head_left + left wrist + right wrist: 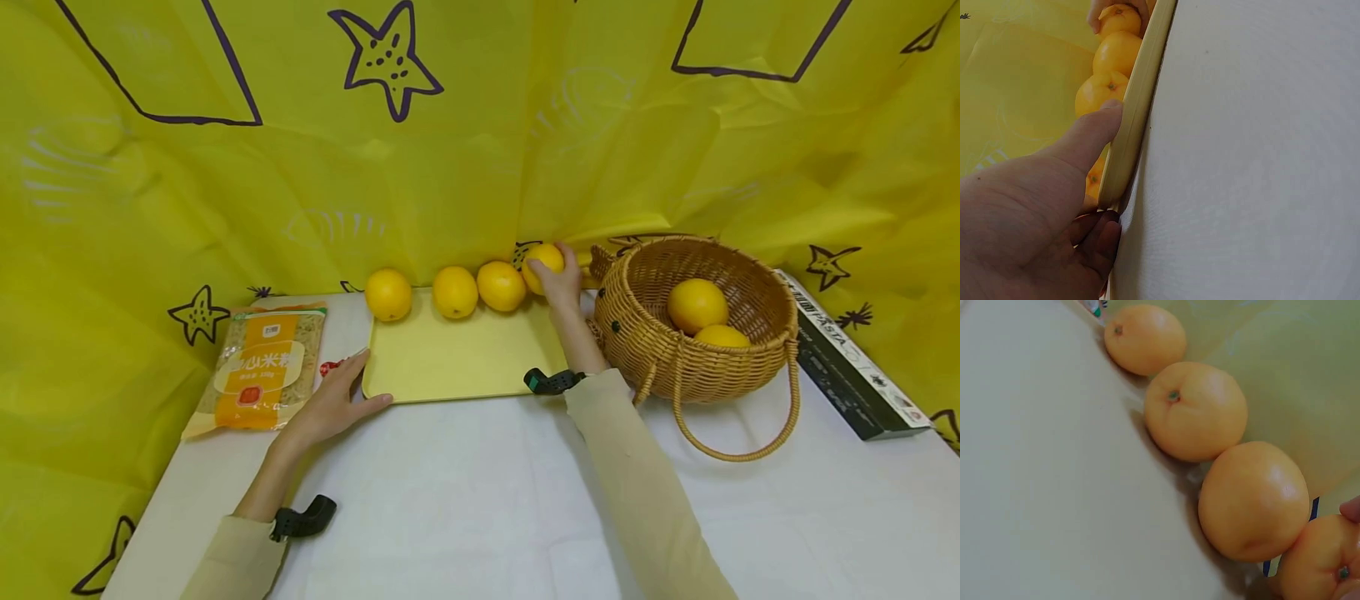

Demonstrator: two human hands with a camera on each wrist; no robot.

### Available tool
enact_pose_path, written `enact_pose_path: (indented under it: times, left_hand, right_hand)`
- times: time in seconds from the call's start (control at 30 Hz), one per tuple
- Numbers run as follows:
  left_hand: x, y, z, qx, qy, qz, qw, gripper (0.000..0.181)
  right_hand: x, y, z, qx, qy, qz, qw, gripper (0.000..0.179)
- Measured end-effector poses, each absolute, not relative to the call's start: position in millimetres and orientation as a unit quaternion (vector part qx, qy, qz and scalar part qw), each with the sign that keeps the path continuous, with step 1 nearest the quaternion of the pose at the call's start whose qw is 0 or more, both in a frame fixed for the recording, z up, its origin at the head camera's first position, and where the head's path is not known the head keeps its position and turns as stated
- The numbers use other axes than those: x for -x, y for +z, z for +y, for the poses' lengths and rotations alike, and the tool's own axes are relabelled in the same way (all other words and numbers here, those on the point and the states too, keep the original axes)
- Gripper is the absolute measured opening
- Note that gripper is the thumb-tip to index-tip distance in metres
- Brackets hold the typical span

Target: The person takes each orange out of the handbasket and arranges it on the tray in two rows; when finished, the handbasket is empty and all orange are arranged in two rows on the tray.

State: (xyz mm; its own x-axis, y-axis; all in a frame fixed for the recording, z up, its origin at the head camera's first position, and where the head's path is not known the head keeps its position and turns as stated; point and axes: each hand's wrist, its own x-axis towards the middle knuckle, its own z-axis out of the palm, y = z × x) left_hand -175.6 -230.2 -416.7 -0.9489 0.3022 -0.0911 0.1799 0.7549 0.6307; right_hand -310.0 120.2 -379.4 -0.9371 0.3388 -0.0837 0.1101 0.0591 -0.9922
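Observation:
My right hand (561, 279) grips an orange (545, 265) from above, thumb on one side and fingers on the other, at the right end of a row along the far edge of a pale yellow tray (457, 358). Three more oranges stand in that row: one (502, 286) beside the gripped orange, another (455, 292) close to its left, and a third (388, 294) apart at the far left corner. My left hand (330, 404) holds the tray's near left corner. The thumb (1094, 131) lies against the rim, with other fingers curled at the corner in the left wrist view.
A wicker basket (637, 333) with two oranges (697, 305) inside stands right of the tray, its handle lying forward. Behind it is a dark pasta box (855, 367). On the left lies an orange-and-clear food bag (262, 367). A yellow patterned cloth (480, 167) hangs behind the white table (450, 500).

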Motion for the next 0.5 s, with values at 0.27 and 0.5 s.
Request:
enact_pose_path:
  times: [0.27, 0.5]
  left_hand:
    - [175.0, -414.1, -228.9, -0.128, 0.328, 0.931, 0.095, 0.095]
    - [175.2, -416.5, -228.7, -0.128, 0.326, 0.932, 0.095, 0.094]
  right_hand:
    - [306.4, -393.7, 109.5, 0.106, 0.601, -0.791, 0.045, 0.069]
    - [301.2, -400.0, 101.1, 0.086, 0.593, -0.8, 0.037, 0.069]
